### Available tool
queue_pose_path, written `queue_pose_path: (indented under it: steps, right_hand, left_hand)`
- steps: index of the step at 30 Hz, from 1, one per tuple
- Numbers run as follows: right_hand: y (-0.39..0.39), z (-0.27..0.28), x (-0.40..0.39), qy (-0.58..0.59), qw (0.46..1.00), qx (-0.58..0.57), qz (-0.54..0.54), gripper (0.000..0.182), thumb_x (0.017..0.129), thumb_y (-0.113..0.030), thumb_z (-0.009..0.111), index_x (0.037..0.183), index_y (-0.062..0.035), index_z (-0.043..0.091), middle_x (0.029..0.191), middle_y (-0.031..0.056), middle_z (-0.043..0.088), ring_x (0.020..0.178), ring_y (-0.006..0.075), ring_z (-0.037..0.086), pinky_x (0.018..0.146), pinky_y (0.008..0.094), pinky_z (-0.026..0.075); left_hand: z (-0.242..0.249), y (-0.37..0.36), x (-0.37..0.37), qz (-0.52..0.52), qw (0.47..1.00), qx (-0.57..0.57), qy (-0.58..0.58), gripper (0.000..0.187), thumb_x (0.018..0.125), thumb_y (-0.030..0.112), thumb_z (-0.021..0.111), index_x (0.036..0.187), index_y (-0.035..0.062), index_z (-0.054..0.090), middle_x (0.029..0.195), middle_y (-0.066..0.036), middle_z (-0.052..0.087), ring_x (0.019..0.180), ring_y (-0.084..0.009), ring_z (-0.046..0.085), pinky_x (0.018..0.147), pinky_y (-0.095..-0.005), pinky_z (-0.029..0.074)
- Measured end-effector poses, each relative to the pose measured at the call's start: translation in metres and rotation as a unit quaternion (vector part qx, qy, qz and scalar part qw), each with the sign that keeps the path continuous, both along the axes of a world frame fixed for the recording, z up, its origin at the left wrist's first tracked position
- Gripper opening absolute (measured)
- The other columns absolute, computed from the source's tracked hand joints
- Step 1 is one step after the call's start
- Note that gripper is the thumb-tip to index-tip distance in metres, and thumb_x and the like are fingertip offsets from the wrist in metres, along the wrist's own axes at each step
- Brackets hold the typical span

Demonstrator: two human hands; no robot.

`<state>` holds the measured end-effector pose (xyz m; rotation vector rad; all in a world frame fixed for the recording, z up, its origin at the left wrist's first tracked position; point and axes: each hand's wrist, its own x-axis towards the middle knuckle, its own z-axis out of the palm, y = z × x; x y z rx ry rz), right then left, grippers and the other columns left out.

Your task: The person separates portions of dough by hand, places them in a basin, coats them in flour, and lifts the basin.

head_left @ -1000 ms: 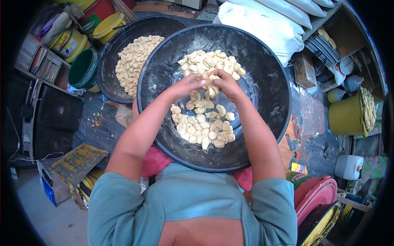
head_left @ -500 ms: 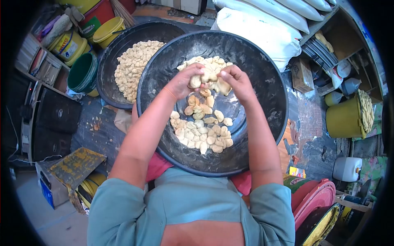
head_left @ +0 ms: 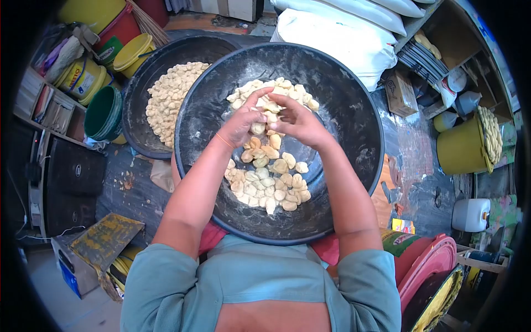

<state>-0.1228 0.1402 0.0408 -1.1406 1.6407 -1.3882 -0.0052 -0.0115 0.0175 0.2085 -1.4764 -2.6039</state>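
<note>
Both hands have dropped lower into the black basin [head_left: 354, 105] since a moment ago: left hand [head_left: 241, 123] and right hand [head_left: 298, 123] now pinch dough pieces [head_left: 264, 113] together at the heap's near edge.

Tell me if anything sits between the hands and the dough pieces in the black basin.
Nothing visible does. The left hand and right hand are already on the dough pieces at the far heap in the black basin, fingers touching them directly.
</note>
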Motion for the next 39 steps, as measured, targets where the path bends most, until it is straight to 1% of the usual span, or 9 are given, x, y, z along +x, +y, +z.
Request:
queue_pose_path:
  steps: [5,9,13,18,24,28,32,35,39]
  right_hand:
    - [-0.001,-0.010,-0.011,-0.120,0.993,-0.010,0.019,0.030,0.076,-0.003,0.074,0.101,-0.0064,0.057,0.098,0.0011,0.059,0.095,0.0107,0.057,0.080,0.0263,0.049]
    - [0.000,0.000,-0.019,-0.180,0.977,-0.007,-0.111,0.022,0.079,-0.010,0.073,0.092,-0.0072,0.055,0.080,-0.0026,0.056,0.072,0.0065,0.054,0.065,0.0210,0.046]
    - [0.001,-0.002,-0.016,0.146,0.987,-0.012,-0.063,0.034,0.079,-0.017,0.073,0.108,-0.0074,0.059,0.109,0.0043,0.053,0.090,0.0139,0.053,0.082,0.0269,0.045]
    - [-0.005,0.002,0.005,0.123,0.992,-0.024,0.014,0.047,0.079,-0.013,0.070,0.124,-0.0113,0.056,0.130,0.0106,0.049,0.124,0.0259,0.046,0.104,0.0378,0.038]
    - [-0.005,-0.004,0.006,0.193,0.977,-0.079,-0.030,0.049,0.077,-0.014,0.072,0.123,-0.0091,0.057,0.117,0.0120,0.058,0.113,0.0262,0.054,0.099,0.0359,0.042]
    - [-0.008,-0.003,0.011,0.211,0.977,-0.004,-0.031,0.040,0.084,-0.006,0.063,0.123,-0.0047,0.055,0.106,0.0080,0.063,0.094,0.0162,0.059,0.083,0.0302,0.048]
    - [-0.007,-0.004,-0.007,-0.052,0.989,-0.050,-0.132,0.025,0.090,-0.010,0.058,0.114,-0.0011,0.058,0.099,0.0066,0.064,0.082,0.0120,0.061,0.072,0.0278,0.052]
    - [0.001,0.013,-0.019,-0.169,0.958,-0.138,-0.185,0.037,0.087,0.002,0.044,0.122,0.0002,0.052,0.098,0.0086,0.063,0.083,0.0133,0.061,0.073,0.0281,0.053]
    - [0.011,0.004,-0.035,-0.126,0.985,-0.103,-0.051,0.037,0.081,0.002,0.045,0.115,-0.0001,0.059,0.104,0.0087,0.064,0.088,0.0162,0.061,0.086,0.0318,0.049]
  left_hand:
    - [-0.003,0.000,0.001,-0.023,0.999,-0.025,-0.016,0.072,0.072,0.010,0.057,0.140,0.0084,0.032,0.100,-0.008,0.060,0.082,-0.0147,0.061,0.069,-0.0269,0.052]
    - [-0.007,-0.006,-0.001,-0.017,1.000,-0.001,-0.016,0.055,0.074,0.013,0.058,0.127,0.0066,0.047,0.095,-0.007,0.061,0.075,-0.0126,0.059,0.060,-0.0259,0.050]
    - [-0.008,-0.009,0.001,0.013,1.000,-0.020,-0.009,0.033,0.084,0.022,0.058,0.112,0.0046,0.056,0.093,-0.006,0.061,0.075,-0.0130,0.059,0.058,-0.0256,0.049]
    - [-0.009,-0.009,-0.002,-0.026,0.995,0.095,-0.013,0.039,0.097,0.036,0.043,0.113,0.0028,0.055,0.095,-0.006,0.060,0.079,-0.0139,0.060,0.058,-0.0260,0.047]
    - [-0.006,-0.007,-0.001,-0.030,0.986,0.157,0.042,0.066,0.088,0.031,0.052,0.142,0.0018,0.028,0.123,-0.010,0.048,0.102,-0.0220,0.054,0.084,-0.0384,0.048]
    - [-0.009,-0.001,0.001,-0.034,0.998,0.051,-0.007,0.058,0.085,0.015,0.061,0.137,0.0056,0.037,0.113,-0.009,0.053,0.091,-0.0177,0.057,0.077,-0.0313,0.048]
    - [0.001,-0.007,0.000,-0.016,0.997,-0.006,-0.074,0.019,0.091,0.015,0.058,0.106,0.0042,0.060,0.094,-0.005,0.061,0.081,-0.0127,0.059,0.065,-0.0233,0.046]
    - [-0.005,-0.020,0.001,0.000,0.998,0.005,-0.063,0.025,0.091,0.021,0.059,0.104,-0.0007,0.061,0.098,-0.009,0.062,0.082,-0.0143,0.059,0.065,-0.0248,0.045]
    - [-0.002,-0.012,-0.002,0.021,0.998,0.061,-0.005,0.034,0.094,0.030,0.050,0.107,0.0004,0.061,0.103,-0.014,0.064,0.093,-0.0195,0.060,0.081,-0.0335,0.047]
